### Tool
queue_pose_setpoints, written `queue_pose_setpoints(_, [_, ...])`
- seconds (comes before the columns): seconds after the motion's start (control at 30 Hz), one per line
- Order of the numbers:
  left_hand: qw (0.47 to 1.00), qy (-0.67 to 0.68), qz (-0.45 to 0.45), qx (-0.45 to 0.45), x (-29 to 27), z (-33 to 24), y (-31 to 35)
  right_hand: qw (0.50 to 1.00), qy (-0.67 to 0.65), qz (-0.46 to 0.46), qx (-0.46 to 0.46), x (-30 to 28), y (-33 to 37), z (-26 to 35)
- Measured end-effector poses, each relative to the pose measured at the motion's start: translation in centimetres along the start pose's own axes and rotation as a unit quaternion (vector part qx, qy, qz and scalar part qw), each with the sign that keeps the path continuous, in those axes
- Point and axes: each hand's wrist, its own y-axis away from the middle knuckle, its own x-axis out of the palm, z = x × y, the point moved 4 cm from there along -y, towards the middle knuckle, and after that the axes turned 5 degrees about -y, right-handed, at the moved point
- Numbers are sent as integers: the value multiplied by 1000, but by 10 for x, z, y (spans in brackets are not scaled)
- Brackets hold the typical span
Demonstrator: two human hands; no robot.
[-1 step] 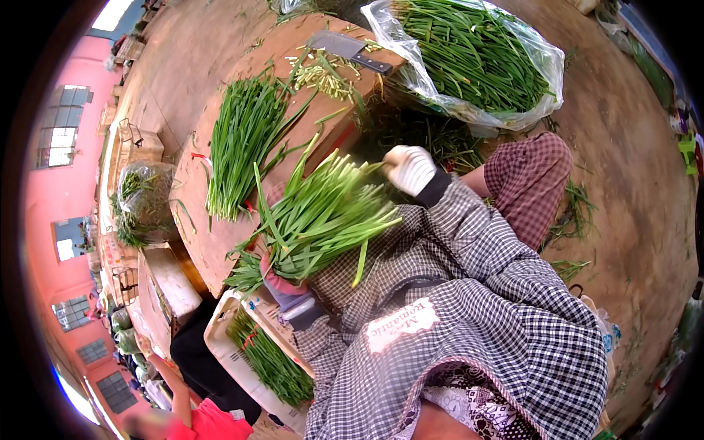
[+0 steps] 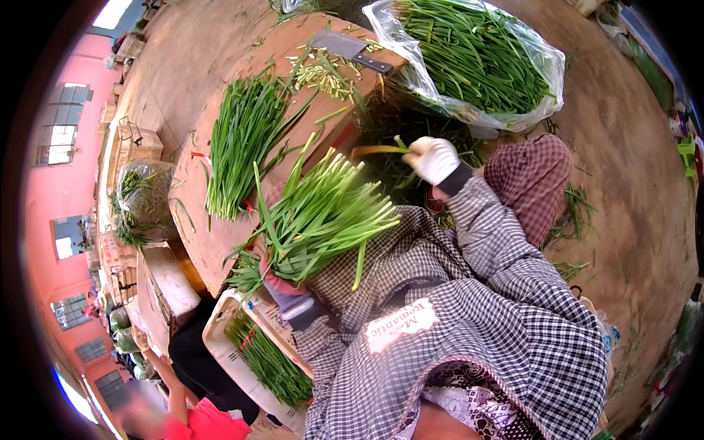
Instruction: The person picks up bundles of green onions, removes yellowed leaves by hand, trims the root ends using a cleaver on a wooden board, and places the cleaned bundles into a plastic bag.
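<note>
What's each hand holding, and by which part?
Left hand: a bunch of green stalks, by its leafy part. Right hand: a yellowish leaf, apparently near one end.

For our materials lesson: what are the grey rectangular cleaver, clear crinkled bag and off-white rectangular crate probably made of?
Grey rectangular cleaver: probably steel, from its dull grey sheen; black handle, unclear. Clear crinkled bag: apparently thin, glossy plastic, from its see-through creases. Off-white rectangular crate: likely smooth moulded plastic, judging by its rounded rim.
</note>
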Motion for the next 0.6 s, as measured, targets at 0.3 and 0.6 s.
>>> queue_pose_setpoints(0.3, [999, 35, -36, -4, -17, 2, -1, 968, -231, 92, -6, -26, 32, 20])
queue_pose_setpoints(0.6, [995, -80, -24, 57, -18, 1, -5, 902, -380, 200, 37, 46, 18, 78])
